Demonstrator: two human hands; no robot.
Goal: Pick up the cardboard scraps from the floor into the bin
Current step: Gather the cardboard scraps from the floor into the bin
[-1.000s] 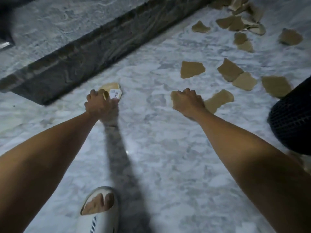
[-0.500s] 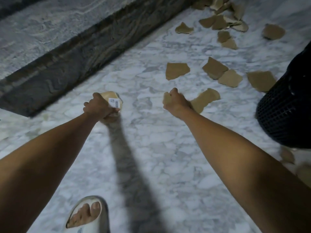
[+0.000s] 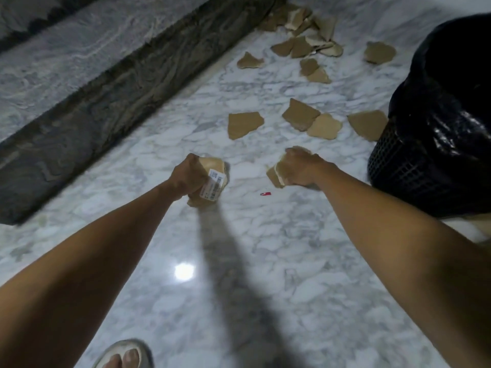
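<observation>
We're over the white veined marble floor (image 3: 265,261), a dark stone step (image 3: 111,102) running along our left. The black mesh bin with its glossy black liner (image 3: 435,144) stands at our right, just beside the right hand (image 3: 297,168), which is curled round torn tan cardboard pieces (image 3: 275,175). The left hand (image 3: 188,176) clutches a tan wad with a white barcode label (image 3: 214,181), farther from the bin. So the right goes first, we reckon, up over the rim. Loose tan cardboard scraps (image 3: 245,124) lie ahead, more heaped by the step; open floor between. A tiny red fleck (image 3: 265,193) lies between our hands.
</observation>
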